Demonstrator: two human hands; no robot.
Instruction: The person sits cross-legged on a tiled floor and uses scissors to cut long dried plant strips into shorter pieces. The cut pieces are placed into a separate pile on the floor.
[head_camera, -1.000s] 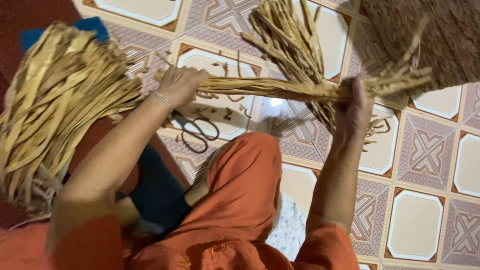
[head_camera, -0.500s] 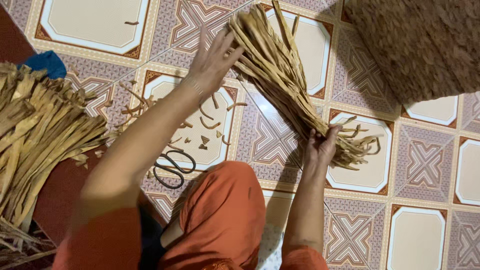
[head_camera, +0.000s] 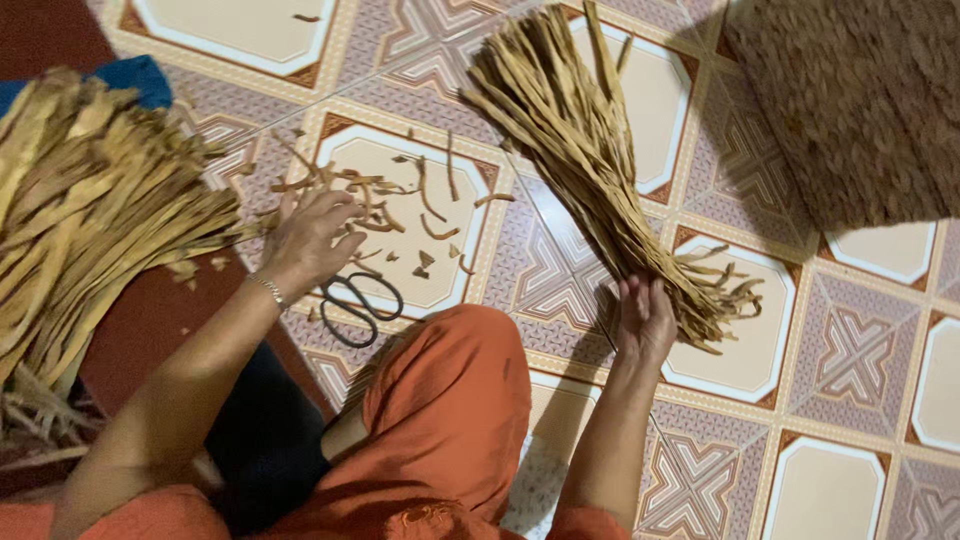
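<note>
Dry fibrous straw bundle (head_camera: 590, 160), glossy ceramic floor tiles (head_camera: 870, 400)

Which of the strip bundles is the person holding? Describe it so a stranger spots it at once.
Start at the patterned tile floor and find the dark woven mat at upper right. Just left of it lies a fanned bundle of tan dried strips, its narrow end in the right hand. Unlike the bigger loose heap on the far left, it lies on the tiles.
</note>
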